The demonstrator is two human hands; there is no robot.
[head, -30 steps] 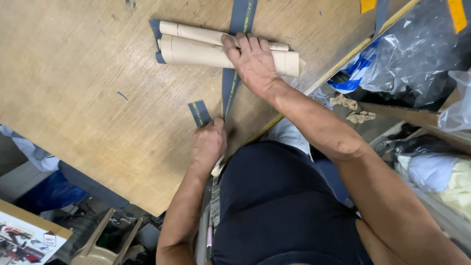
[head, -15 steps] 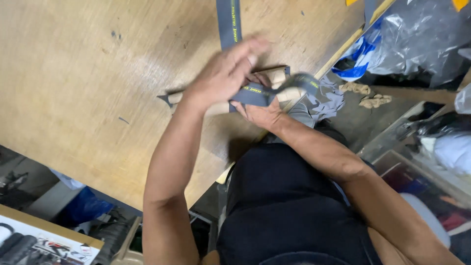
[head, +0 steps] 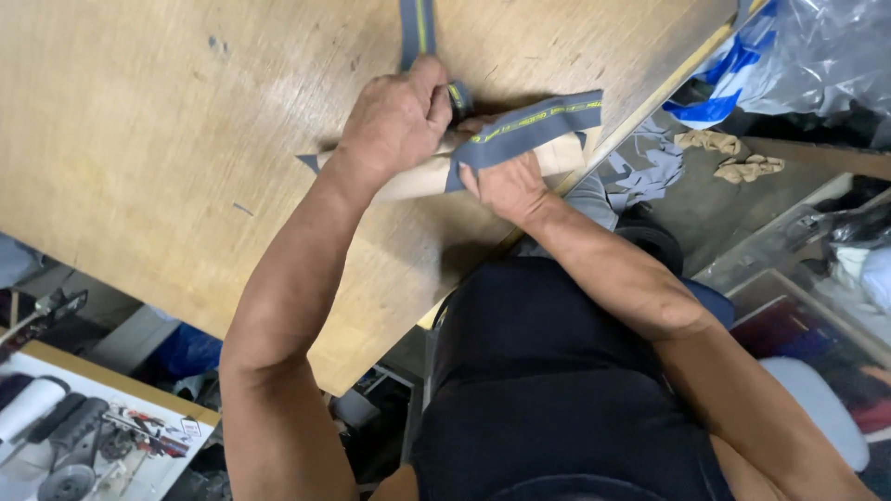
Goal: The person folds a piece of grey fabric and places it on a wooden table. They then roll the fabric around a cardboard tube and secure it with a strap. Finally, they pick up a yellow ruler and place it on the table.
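Beside the table (head: 139,139), plastic bags (head: 817,56) (crumpled).

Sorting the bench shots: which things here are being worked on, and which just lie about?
In hand: left hand, right hand, grey strap, tan roll.
Lying about: plastic bag, rags, table.

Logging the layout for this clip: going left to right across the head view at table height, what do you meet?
Bare wooden table → left hand pressing on the tan roll → right hand holding the grey strap with a yellow stripe → crumpled tan gloves → clear plastic bag.
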